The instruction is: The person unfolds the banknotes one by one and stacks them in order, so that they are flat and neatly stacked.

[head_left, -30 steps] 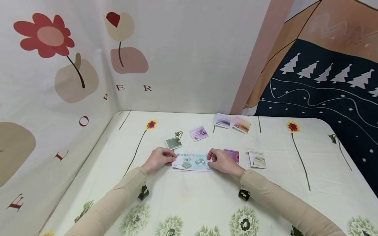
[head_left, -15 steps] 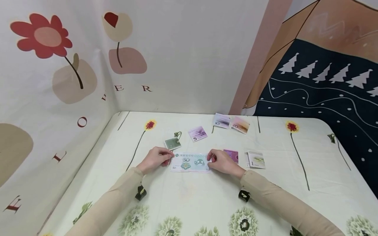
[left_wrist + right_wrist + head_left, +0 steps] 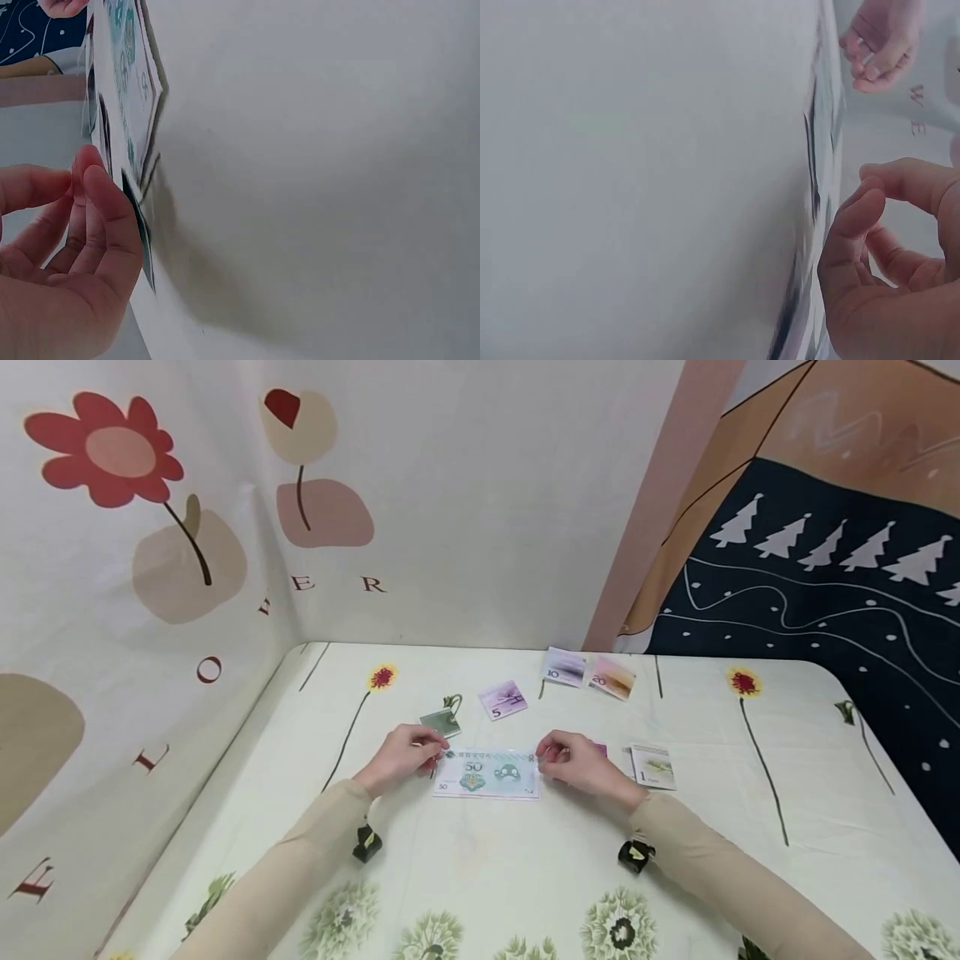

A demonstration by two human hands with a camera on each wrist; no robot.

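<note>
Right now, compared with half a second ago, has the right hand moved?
Yes, the right hand shifted rightward, closer to the stationary note marked 1.

Your counter (image 3: 468,860): paper notes out

White w/ flower print (image 3: 603,931). Nearest you, approx. ctr: 50 note (image 3: 486,774). Beyond its L end, green 2 note (image 3: 441,721); further back, purple 5 note (image 3: 503,700); nr far edge, 10 note (image 3: 565,667) & 20 note (image 3: 612,678). On your R: 1 note (image 3: 654,767), magenta note (image 3: 601,748) mostly hidden.
</note>
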